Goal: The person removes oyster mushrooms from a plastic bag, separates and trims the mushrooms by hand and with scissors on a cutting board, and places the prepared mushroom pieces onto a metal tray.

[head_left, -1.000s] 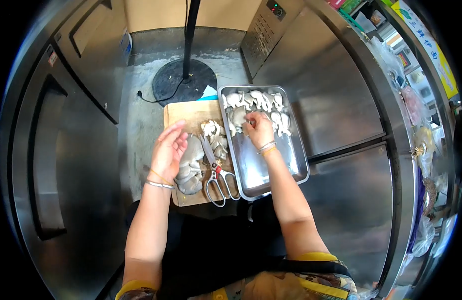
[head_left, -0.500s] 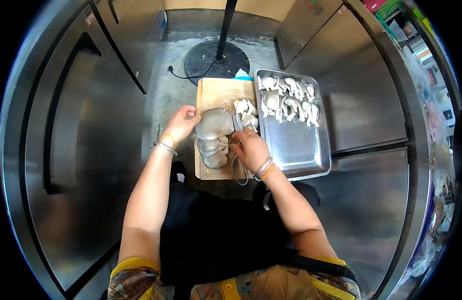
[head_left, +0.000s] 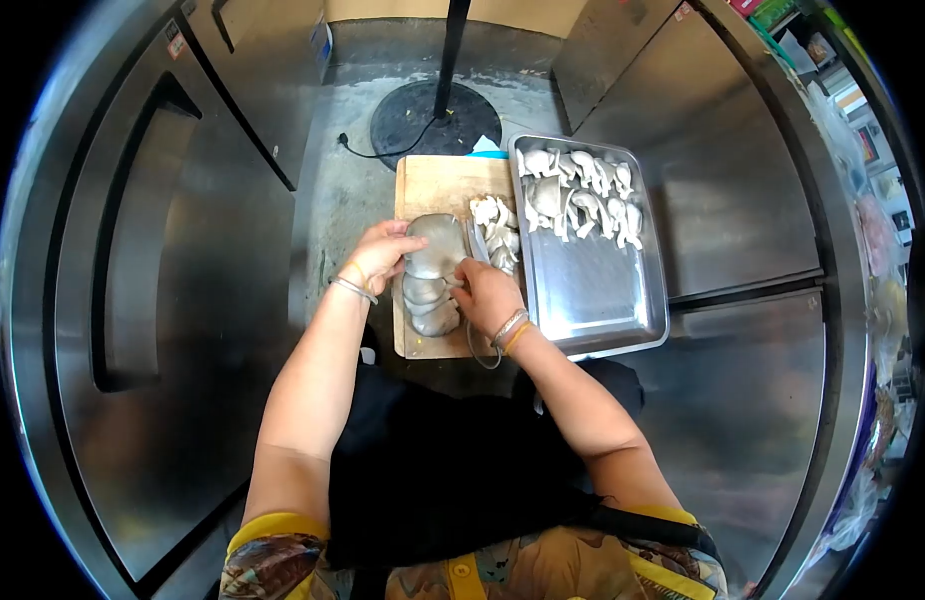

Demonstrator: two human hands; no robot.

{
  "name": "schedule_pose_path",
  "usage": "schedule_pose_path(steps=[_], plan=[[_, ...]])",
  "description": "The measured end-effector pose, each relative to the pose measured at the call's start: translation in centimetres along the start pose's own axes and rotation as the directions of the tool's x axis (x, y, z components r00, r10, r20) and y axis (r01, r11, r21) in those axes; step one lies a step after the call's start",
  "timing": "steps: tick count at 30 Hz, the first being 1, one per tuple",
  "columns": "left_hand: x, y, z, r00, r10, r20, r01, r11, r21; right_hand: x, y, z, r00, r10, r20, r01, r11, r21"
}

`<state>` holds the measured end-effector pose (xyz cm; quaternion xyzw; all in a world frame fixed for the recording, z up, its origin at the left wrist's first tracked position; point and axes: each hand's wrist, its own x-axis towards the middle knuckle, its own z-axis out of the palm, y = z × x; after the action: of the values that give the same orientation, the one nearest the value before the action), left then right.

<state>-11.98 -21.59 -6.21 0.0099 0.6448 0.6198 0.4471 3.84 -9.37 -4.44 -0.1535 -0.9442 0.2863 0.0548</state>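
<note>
A cluster of grey mushrooms [head_left: 437, 243] lies on the left part of a wooden cutting board [head_left: 453, 176]. My left hand [head_left: 385, 250] grips the cluster's upper left edge, thumb on top. At its right side my right hand [head_left: 486, 292] has its fingers curled against the mushrooms. Scissors [head_left: 479, 243] lie partly beneath my right hand, one handle loop showing below it. Smaller mushroom pieces [head_left: 501, 245] sit on the board's right side. To the right, a metal tray [head_left: 593, 300] holds rows of mushroom pieces [head_left: 585, 205] in its upper half.
A black pole on a round base [head_left: 403, 115] stands behind the board, with a cable and plug [head_left: 344, 139] on the floor. Steel cabinets [head_left: 223, 270] rise on the left and more steel doors [head_left: 743, 370] on the right. Plastic bags [head_left: 841, 150] line the far right.
My right hand has gone from the tray to the board, over the scissors, then to the large mushrooms. My left hand has moved right and taken hold of their edge.
</note>
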Motion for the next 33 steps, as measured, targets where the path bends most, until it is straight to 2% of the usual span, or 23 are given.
schedule_pose_path(steps=[4,6,7,9,10,13,16,18,19,21,24,26,28,29,30,31,32,33], plan=[[-0.8,0.7,0.6,0.989,-0.095,0.110,0.100,0.994,-0.041,0.2,0.0,0.1,0.999,0.052,0.007,-0.052,0.999,0.015],[-1.5,1.2,1.1,0.992,-0.009,0.123,-0.002,0.995,0.096,0.0,-0.3,0.3,0.998,0.035,-0.043,-0.035,0.999,-0.012],[-0.9,0.6,0.9,0.992,-0.010,0.125,-0.003,0.995,0.097,-0.5,-0.5,0.3,0.998,0.037,-0.045,-0.037,0.999,-0.012],[0.6,-0.6,0.6,0.976,0.204,0.076,-0.215,0.955,0.203,-1.7,-2.1,-0.2,0.999,-0.018,-0.032,0.014,0.991,-0.133],[1.0,-0.7,0.6,0.975,0.206,0.081,-0.218,0.956,0.197,-2.0,-2.3,0.0,0.999,-0.017,-0.033,0.012,0.990,-0.141],[1.1,-0.4,1.0,0.977,0.198,0.075,-0.210,0.947,0.244,-2.6,-1.5,1.8,0.980,-0.192,-0.059,0.168,0.945,-0.282],[0.6,-0.1,1.5,0.978,0.196,0.067,-0.207,0.939,0.273,-3.0,-1.6,2.1,0.972,-0.226,-0.065,0.194,0.926,-0.323],[-0.2,-0.2,2.0,0.942,0.327,0.071,-0.334,0.914,0.230,-3.1,-1.8,2.5,0.978,-0.204,-0.042,0.178,0.924,-0.337],[0.1,-0.5,2.1,0.940,0.332,0.075,-0.340,0.913,0.227,-3.1,-1.9,2.6,0.983,-0.184,-0.021,0.166,0.923,-0.348],[0.4,-0.4,2.4,0.778,0.625,0.064,-0.562,0.647,0.516,-3.1,-2.1,2.6,0.980,-0.196,-0.027,0.172,0.911,-0.375],[-2.3,1.6,4.0,0.802,0.592,0.073,-0.511,0.619,0.597,-3.2,-2.0,3.0,0.983,-0.184,-0.012,0.165,0.907,-0.388],[-2.2,2.0,4.2,0.784,0.617,0.058,-0.530,0.618,0.581,-3.2,-1.8,3.3,0.982,-0.190,-0.008,0.166,0.879,-0.447],[-1.4,2.0,4.0,0.704,0.710,-0.034,-0.681,0.688,0.252,-3.3,-1.6,3.2,0.979,-0.202,-0.027,0.171,0.886,-0.430],[-1.8,2.4,3.9,0.777,0.628,-0.055,-0.630,0.776,-0.039,-3.3,-1.7,3.0,0.976,-0.213,-0.046,0.177,0.895,-0.410],[-3.4,3.9,3.7,0.863,0.505,-0.023,-0.495,0.833,-0.246,-3.3,-2.2,2.1,0.975,-0.216,-0.053,0.175,0.893,-0.414],[-3.7,4.4,3.2,0.907,0.422,0.009,-0.382,0.829,-0.407,-3.4,-2.6,0.8,0.984,-0.176,-0.041,0.154,0.935,-0.318],[-3.8,4.8,2.6,0.939,0.340,0.055,-0.256,0.794,-0.552,-3.5,-3.0,-0.4,0.990,-0.141,-0.022,0.133,0.967,-0.217],[-3.9,5.0,2.3,0.935,0.350,0.051,-0.266,0.792,-0.550,-3.9,-2.9,-1.2,0.954,-0.243,-0.174,0.213,0.962,-0.171]])
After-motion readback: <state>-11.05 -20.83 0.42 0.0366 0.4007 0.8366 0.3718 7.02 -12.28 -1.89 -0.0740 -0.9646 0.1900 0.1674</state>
